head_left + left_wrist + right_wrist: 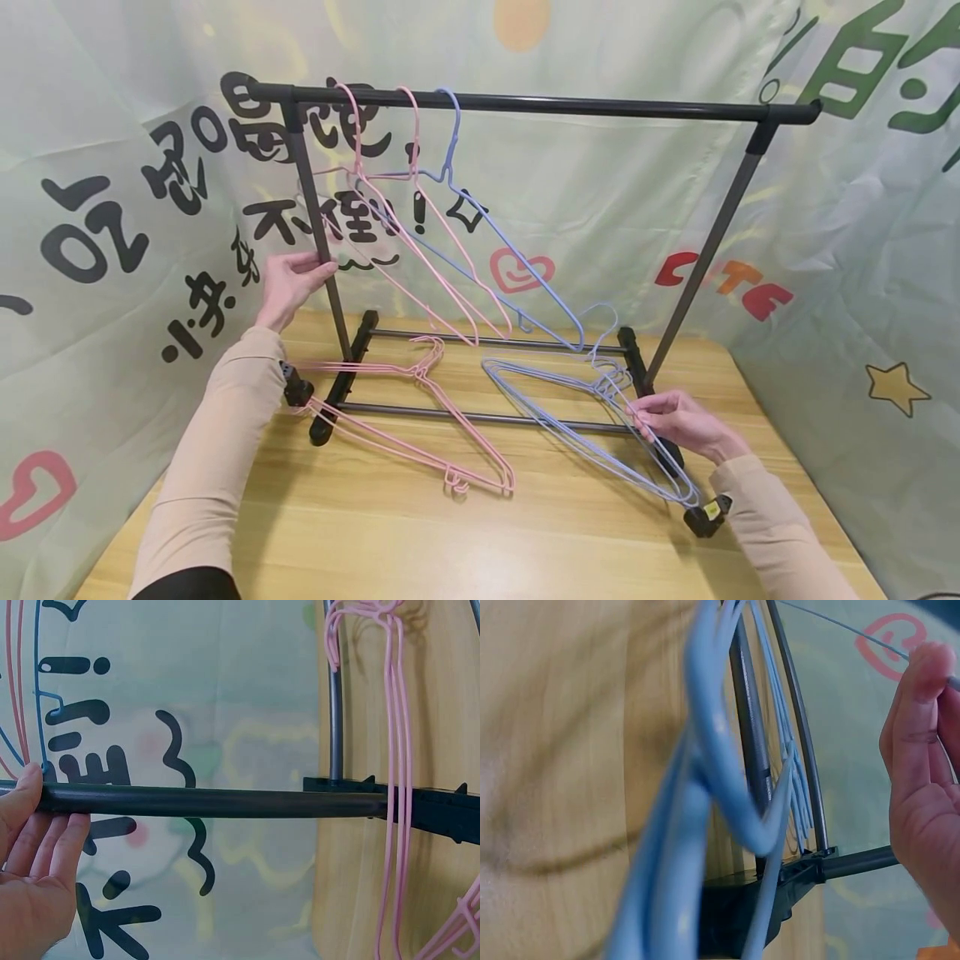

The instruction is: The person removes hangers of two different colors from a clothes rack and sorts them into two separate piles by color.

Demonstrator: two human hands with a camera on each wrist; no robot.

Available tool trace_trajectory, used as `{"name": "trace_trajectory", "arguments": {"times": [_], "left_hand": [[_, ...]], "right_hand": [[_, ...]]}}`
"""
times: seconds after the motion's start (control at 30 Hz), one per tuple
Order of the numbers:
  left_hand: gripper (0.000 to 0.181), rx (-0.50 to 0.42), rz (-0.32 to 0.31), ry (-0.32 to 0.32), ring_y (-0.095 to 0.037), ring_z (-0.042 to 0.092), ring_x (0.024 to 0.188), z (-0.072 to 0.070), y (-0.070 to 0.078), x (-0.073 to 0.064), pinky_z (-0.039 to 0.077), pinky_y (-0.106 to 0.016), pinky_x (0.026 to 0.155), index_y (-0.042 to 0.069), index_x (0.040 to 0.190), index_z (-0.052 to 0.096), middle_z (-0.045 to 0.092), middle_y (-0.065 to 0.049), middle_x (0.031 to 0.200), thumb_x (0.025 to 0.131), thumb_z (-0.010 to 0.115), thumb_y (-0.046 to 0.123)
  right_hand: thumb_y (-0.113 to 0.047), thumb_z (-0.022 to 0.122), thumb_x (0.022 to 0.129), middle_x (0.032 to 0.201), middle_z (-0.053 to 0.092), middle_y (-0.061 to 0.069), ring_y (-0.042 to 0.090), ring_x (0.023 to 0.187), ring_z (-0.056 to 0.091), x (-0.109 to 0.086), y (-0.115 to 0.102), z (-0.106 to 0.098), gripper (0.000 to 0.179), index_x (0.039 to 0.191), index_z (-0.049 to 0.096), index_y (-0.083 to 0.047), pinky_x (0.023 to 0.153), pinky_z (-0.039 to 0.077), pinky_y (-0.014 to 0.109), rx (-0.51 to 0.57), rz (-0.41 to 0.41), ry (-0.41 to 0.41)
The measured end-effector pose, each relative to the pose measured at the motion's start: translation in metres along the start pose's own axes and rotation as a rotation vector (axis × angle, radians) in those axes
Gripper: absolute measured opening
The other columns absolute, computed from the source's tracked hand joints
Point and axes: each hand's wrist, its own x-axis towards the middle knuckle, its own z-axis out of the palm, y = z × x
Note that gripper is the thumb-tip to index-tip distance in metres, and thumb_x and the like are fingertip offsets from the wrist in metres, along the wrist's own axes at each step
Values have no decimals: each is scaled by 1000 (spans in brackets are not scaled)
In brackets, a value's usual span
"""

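R hand (pixel 682 425) pinches blue hanger (pixel 879 643) — hook (pixel 617 317) up & L of grip.

Across the pale green fabric backdrop (pixel 615 200), black Chinese characters (pixel 276 227) are running, 吃 and 不 reading clearly, an exclamation mark (pixel 419 212) following; hangers (pixel 491 225) are partly covering others. Toward the right, a green 的 (pixel 825 93) is showing; lower down, C (pixel 664 270), T and E are appearing in red and orange. A yellow label (pixel 712 511) on a black wrist device (pixel 701 525) is proving unreadably small.
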Motion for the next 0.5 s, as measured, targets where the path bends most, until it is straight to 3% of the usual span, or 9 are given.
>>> {"name": "trace_trajectory", "arguments": {"times": [0.33, 0.4, 0.5], "left_hand": [[49, -41, 4, -7, 12, 65, 74, 1, -2, 1, 55, -3, 73, -10, 132, 60, 66, 27, 74, 91, 74, 13], [48, -54, 12, -11, 12, 65, 74, 1, -2, 1, 55, -4, 74, -11, 131, 60, 67, 28, 74, 91, 74, 12], [47, -61, 19, -13, 12, 66, 74, 1, -3, 1, 55, -4, 74, -11, 131, 60, 67, 28, 74, 91, 74, 11]], "right_hand": [[7, 46, 102, 95, 74, -3, 4, 83, 68, -3, -5, 3, 35, 111, 73, -14, 74, 60, 17, -131, 127, 94], [5, 48, 102, 95, 75, -2, 5, 83, 69, -4, -9, 3, 29, 113, 71, -8, 75, 62, 19, -177, 165, 120], [2, 52, 101, 94, 76, -1, 6, 82, 71, -4, -14, 3, 24, 118, 64, 14, 76, 63, 22, -279, 227, 162]]}}
